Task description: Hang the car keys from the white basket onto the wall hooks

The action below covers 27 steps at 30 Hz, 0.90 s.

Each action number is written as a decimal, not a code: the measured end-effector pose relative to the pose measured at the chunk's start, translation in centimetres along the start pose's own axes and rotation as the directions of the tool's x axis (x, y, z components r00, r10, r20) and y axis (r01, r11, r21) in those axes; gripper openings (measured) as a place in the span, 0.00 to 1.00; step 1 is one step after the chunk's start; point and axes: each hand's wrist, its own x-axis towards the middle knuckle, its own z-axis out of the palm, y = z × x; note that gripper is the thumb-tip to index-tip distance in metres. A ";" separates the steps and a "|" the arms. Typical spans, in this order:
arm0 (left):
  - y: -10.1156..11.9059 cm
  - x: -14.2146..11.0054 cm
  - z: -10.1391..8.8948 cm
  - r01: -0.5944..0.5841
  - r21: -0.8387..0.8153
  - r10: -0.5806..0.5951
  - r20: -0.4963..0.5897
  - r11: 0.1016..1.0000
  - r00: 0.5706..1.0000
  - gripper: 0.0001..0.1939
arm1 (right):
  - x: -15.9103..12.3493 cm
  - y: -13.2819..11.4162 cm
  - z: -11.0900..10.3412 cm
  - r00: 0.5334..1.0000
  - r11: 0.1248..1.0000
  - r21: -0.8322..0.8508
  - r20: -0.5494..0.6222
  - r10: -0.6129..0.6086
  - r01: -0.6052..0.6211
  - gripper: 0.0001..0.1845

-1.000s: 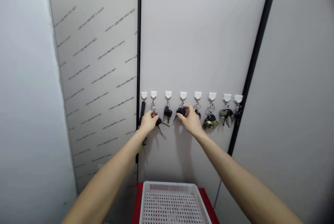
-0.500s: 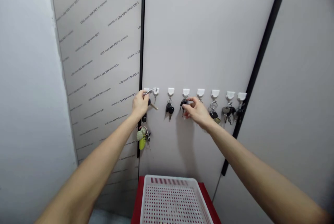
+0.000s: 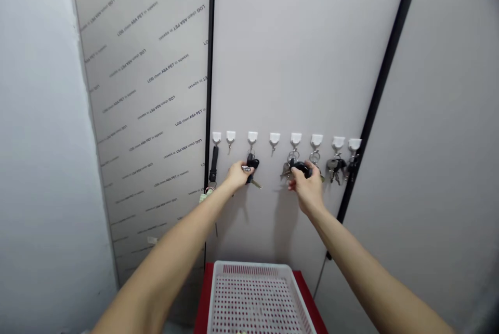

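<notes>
Silver-ringed metal keys [image 3: 256, 184] are pinched in the left hand [image 3: 235, 174], black-headed metal keys [image 3: 303, 168] in the right hand [image 3: 311, 192], presumably keeping blades free.

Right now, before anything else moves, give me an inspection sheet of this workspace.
Surface: upright pale panel with a row of eight white hooks.
Job's things: key bunches hang from several hooks; a black strap hangs from the leftmost.
Clutter: white perforated basket below, on a red support.
Grippers: bare left hand holds keys beside the third hook's bunch; bare right hand holds dark-headed keys before the fifth and sixth hooks.
Cables: nothing seen.
Surroundings: printed panel and plain wall at left, dark upright strips flanking the hooks.
</notes>
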 end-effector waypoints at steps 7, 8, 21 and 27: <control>2.4 2.0 0.0 -0.079 -0.174 0.058 -0.122 0.982 0.991 0.08 | 3.3 0.3 -0.5 0.989 0.905 -0.402 0.030 -0.142 0.142 0.14; 3.5 2.3 -0.6 -0.119 -0.217 0.083 -0.167 0.969 0.982 0.08 | 3.6 -0.1 -0.4 0.983 0.879 -0.445 0.025 -0.181 0.173 0.14; -3.8 -8.3 1.1 -0.037 0.004 0.030 0.509 0.999 0.860 0.06 | 5.4 -4.7 -0.9 0.921 0.779 -0.534 -0.004 -0.390 0.328 0.12; -11.5 -16.3 2.9 -0.088 0.441 -0.278 0.695 0.893 0.663 0.13 | 6.1 -7.9 -1.7 0.917 0.652 -0.707 0.396 0.045 0.273 0.07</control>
